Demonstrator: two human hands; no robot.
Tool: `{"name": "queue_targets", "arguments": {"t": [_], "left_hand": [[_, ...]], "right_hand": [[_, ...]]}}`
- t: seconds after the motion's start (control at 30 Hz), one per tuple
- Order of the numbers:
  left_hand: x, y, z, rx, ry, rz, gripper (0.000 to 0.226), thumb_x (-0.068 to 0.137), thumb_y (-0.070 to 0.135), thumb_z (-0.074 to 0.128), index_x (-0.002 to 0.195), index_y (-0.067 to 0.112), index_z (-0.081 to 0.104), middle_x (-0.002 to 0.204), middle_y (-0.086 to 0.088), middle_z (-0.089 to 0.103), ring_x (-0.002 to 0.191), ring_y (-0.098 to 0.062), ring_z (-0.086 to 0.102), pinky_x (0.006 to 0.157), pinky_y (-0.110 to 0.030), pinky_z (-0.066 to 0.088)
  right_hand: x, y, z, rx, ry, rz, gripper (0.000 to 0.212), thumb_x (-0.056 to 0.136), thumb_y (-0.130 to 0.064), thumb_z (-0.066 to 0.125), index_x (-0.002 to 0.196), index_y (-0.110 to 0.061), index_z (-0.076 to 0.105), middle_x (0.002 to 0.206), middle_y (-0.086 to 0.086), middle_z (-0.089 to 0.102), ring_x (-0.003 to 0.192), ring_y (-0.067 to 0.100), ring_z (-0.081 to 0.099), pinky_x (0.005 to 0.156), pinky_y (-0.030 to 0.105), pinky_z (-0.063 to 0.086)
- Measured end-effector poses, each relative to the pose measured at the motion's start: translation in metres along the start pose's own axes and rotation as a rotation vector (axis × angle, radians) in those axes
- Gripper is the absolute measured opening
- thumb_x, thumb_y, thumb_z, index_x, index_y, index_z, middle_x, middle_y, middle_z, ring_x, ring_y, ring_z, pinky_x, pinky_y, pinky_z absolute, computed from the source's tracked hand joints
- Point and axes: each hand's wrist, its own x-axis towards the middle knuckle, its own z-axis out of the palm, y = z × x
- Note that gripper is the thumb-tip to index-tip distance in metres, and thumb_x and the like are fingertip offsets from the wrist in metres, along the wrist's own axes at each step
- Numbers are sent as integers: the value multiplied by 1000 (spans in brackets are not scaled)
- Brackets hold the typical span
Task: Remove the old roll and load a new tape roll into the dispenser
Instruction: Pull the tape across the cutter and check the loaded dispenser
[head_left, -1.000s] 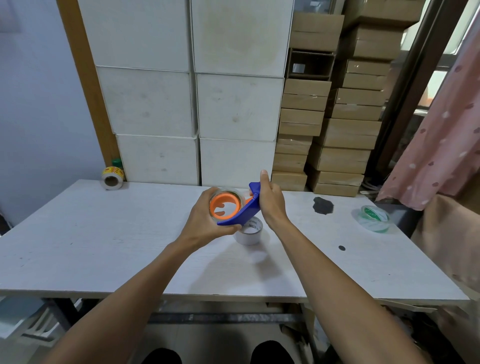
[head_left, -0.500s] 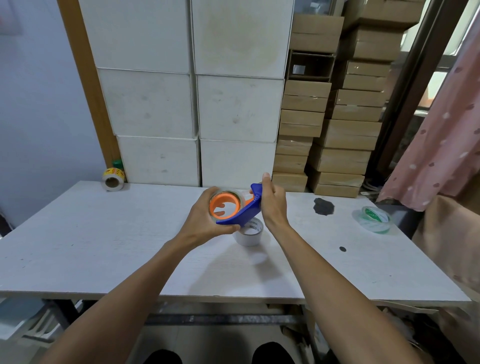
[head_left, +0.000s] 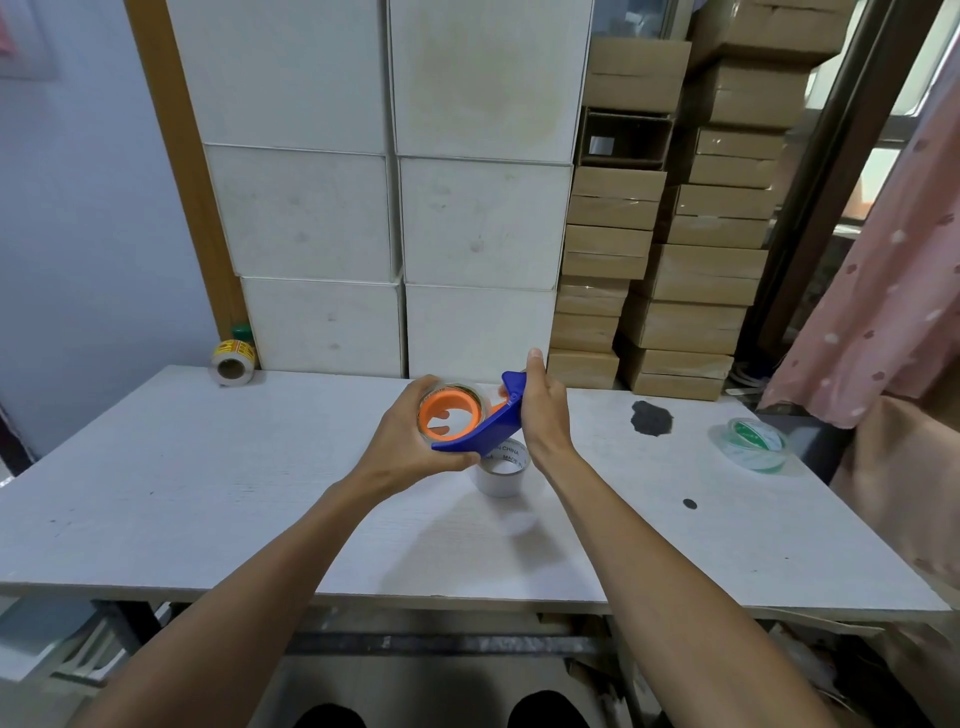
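I hold a blue tape dispenser (head_left: 491, 423) with an orange hub (head_left: 449, 413) above the middle of the white table (head_left: 208, 493). A clear tape roll (head_left: 475, 394) sits around the orange hub. My left hand (head_left: 408, 447) wraps the roll and hub from the left and below. My right hand (head_left: 543, 410) grips the dispenser's blue handle end from the right. Directly under the dispenser a white cardboard tape core (head_left: 501, 470) stands on the table, partly hidden by the blue body.
A green-printed tape roll (head_left: 756, 441) lies at the table's right. A yellow-labelled roll (head_left: 232, 361) stands at the back left corner. White boxes (head_left: 395, 218) and brown cartons (head_left: 670, 291) are stacked behind. A dark stain (head_left: 649, 418) marks the tabletop. A pink curtain (head_left: 883, 291) hangs at the right.
Both hands and the dispenser have stayed in almost the same place; the grip has shifted only slightly.
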Motion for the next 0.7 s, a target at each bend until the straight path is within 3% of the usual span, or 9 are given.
{"name": "queue_targets", "arguments": {"t": [0.13,0.27,0.43,0.57,0.7], "left_hand": [[0,1,0,1,14,-4,80,60,17,97,118,41,46,117,19,59,109,12,56,75,-7,50],[2,0,-2,-36,38,2,79,58,15,97,122,29,51,118,12,64,109,3,60,76,-9,51],[6,-1,-11,-166,63,-135,78,57,29,93,123,31,52,119,11,65,110,-13,65,76,-24,59],[8,5,-18,-275,-11,-221,68,59,28,86,118,32,52,118,6,63,108,-20,65,66,-19,58],[7,7,-12,-299,-31,-251,69,61,28,87,121,27,53,119,3,64,107,-21,65,65,-19,57]], "right_hand": [[1,0,-1,11,-20,-15,65,104,-58,35,103,-2,68,82,4,73,70,15,66,52,13,49],[-2,-5,-4,5,-115,-32,63,103,-58,34,99,-5,65,81,3,65,73,11,59,62,10,47],[0,0,-16,14,-305,-140,52,98,-60,49,119,-18,69,118,0,73,114,15,65,105,35,47],[-1,1,-20,24,-360,-182,57,92,-61,57,124,-16,67,123,5,71,119,22,65,105,42,51],[-4,7,-12,60,-306,-191,42,100,-39,59,130,-11,60,113,-5,74,111,20,70,96,40,58]]}}
